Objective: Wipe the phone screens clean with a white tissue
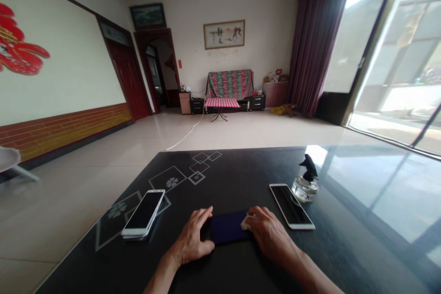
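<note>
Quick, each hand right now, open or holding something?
Left hand: open, thumb and fingers spread at the left end of the flat dark-blue rectangular object.
Right hand: closed, holding a small crumpled white wad at that object's right end.

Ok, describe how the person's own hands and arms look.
The left hand and right hand are ungloved. The left forearm and right forearm are bare as far as they show, with no sleeves in view. I can make out no watch, bracelet or ring.
</note>
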### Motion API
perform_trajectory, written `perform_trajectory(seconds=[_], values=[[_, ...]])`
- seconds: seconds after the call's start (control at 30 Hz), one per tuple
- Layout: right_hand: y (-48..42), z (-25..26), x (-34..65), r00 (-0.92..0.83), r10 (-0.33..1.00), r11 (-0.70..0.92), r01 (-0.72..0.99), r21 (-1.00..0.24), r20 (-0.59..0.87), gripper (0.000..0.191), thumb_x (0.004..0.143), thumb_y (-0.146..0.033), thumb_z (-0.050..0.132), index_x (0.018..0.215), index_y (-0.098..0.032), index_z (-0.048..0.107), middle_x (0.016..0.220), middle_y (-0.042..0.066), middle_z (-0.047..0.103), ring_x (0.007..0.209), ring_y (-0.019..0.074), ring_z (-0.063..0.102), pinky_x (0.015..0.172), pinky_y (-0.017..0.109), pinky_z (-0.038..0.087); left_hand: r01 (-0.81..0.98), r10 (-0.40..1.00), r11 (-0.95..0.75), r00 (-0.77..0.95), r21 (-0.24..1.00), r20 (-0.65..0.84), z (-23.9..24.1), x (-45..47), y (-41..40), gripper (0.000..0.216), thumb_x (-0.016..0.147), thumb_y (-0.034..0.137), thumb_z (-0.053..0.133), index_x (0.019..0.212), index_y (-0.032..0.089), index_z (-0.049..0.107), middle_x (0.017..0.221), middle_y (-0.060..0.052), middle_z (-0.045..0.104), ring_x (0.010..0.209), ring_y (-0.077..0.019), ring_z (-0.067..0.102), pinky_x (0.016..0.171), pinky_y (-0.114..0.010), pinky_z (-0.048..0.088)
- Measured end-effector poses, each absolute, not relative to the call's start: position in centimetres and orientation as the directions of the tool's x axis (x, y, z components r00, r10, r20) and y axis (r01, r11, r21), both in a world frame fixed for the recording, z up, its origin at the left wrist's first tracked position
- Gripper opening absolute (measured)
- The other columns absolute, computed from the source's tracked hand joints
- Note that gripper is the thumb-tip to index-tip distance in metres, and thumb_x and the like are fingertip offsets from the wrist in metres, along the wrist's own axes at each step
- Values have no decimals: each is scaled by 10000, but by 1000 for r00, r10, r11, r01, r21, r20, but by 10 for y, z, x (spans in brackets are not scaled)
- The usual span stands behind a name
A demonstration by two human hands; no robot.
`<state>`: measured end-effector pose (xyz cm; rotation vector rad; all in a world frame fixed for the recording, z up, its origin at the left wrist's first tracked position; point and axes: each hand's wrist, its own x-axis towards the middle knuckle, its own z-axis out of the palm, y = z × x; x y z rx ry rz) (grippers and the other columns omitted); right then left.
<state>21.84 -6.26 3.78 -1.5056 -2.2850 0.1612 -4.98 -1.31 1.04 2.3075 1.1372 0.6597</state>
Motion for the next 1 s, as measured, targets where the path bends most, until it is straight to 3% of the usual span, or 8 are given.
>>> perform_trajectory(seconds=[0.3,0.47,0.63,0.83,1.0], values=[[-47,35,191,-293,918,366,884,-290,267,248,890,-146,408,831,-215,639,997,43,567,889,170,494,796,284,357,621,839,-496,522,607,152,13,-47,-18,879,582,141,574,1430,212,354,1333,-98,502,1252,-293,418,1116,-487,268],[-43,25,168,-337,905,413,843,-346,260,208,875,-147,439,828,-225,626,1013,25,565,892,167,489,785,276,359,630,864,-450,486,633,131,-2,-48,-10,957,517,118,572,1439,218,339,1276,-80,544,1229,-296,438,1099,-450,319],[-34,19,146,-398,885,464,797,-387,243,132,848,-198,516,868,-235,641,1050,16,573,932,175,492,815,279,362,605,833,-511,524,610,177,-25,-52,4,1008,471,131,593,1443,205,334,1234,-92,572,1169,-316,482,1058,-465,371],[-31,19,155,-422,879,477,780,-405,222,139,855,-212,514,862,-242,650,1066,1,581,926,160,499,814,256,365,567,800,-573,543,591,255,-31,-60,6,890,613,225,643,1448,227,336,1218,-85,593,1145,-292,519,1025,-438,418],[-44,29,191,-314,925,376,841,-390,216,187,866,-182,457,832,-227,635,1023,30,570,897,169,496,786,272,364,590,800,-586,533,555,276,-31,-66,4,972,600,257,746,1462,263,295,1235,-62,596,1161,-295,532,1066,-433,384]])
